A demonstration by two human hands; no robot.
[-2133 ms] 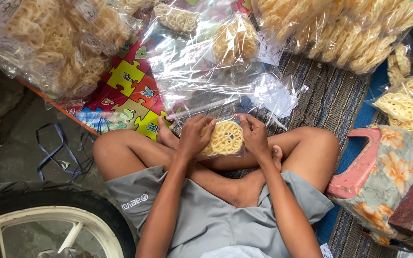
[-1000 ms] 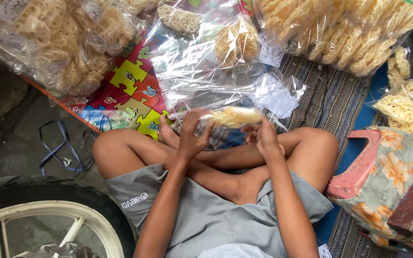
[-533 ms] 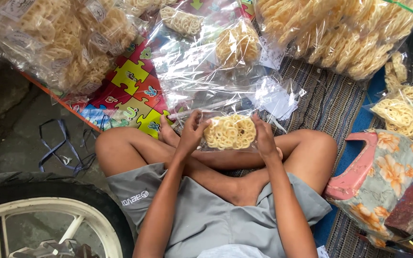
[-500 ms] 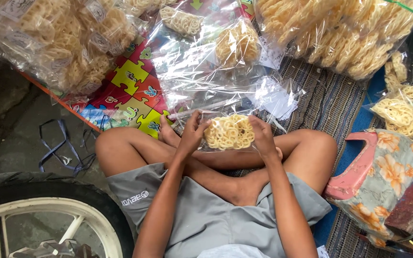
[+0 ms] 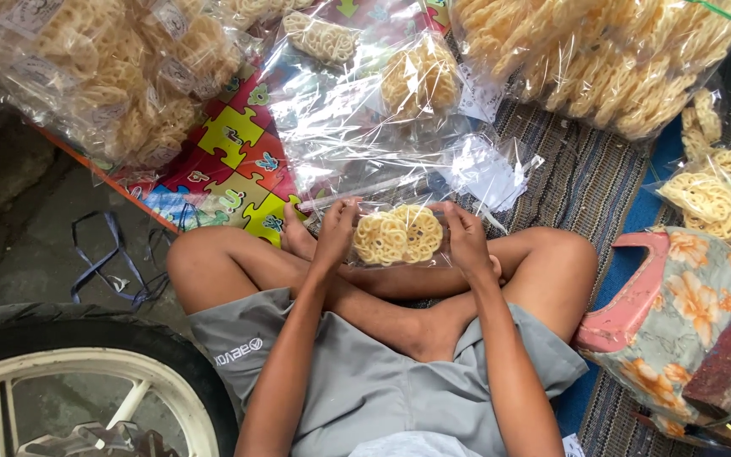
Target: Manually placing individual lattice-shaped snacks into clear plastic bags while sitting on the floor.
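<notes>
I sit cross-legged and hold a small clear plastic packet of round yellow lattice crackers above my crossed shins. My left hand grips the packet's left edge with fingers curled over its top. Gripping the right edge is my right hand, thumb toward the top seam. Two crackers show side by side inside the packet. A flat stack of empty clear bags lies on the mat just beyond my hands.
Large clear sacks of the same crackers lie at the far left and far right. Smaller filled packets sit at the right. A colourful puzzle mat, a striped rug, a floral cushion and a wheel surround me.
The packet was tipped edge-on and lifted a second ago; now it is turned flat to face me and lowered slightly, both hands still on its edges.
</notes>
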